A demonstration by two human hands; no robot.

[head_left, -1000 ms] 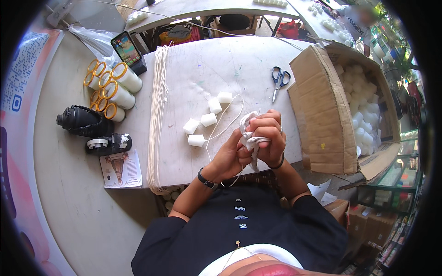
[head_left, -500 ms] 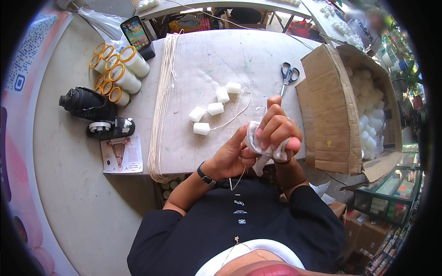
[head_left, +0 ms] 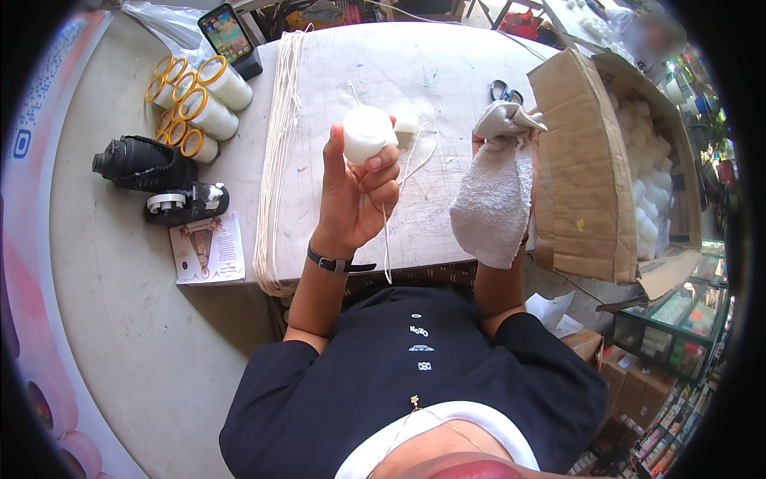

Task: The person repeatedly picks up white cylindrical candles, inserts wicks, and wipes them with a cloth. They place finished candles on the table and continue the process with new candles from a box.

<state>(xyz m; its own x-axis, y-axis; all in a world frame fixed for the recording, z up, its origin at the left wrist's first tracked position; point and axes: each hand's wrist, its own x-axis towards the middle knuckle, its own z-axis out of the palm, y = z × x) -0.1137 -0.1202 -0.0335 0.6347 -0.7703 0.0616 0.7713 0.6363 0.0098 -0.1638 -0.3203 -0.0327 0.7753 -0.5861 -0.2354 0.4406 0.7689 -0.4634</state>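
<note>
My left hand (head_left: 359, 195) is raised over the table, its fingers closed round a white wax candle (head_left: 367, 134). A short wick stands up from the candle's top, and a white cord (head_left: 386, 247) hangs below the hand. Just behind lies another white candle (head_left: 405, 122), beside a loop of cord; the hand and held candle hide that part of the table. To the right, a whitish cloth (head_left: 491, 203) drapes down from my right hand (head_left: 535, 164), which is mostly covered by it and grips it at the top.
Dark-handled scissors (head_left: 506, 93) lie beyond the cloth. A cardboard box (head_left: 586, 168) of white candles stands at right. Long cords (head_left: 279, 152) run down the table's left side. Further left are gold-rimmed jars (head_left: 214, 116), a phone (head_left: 227, 36), a black bottle (head_left: 140, 164) and a printed card (head_left: 206, 247).
My hands have moved apart from around the cloth. The left has lifted the candle up and leftward; the cloth now hangs unfolded from the right hand.
</note>
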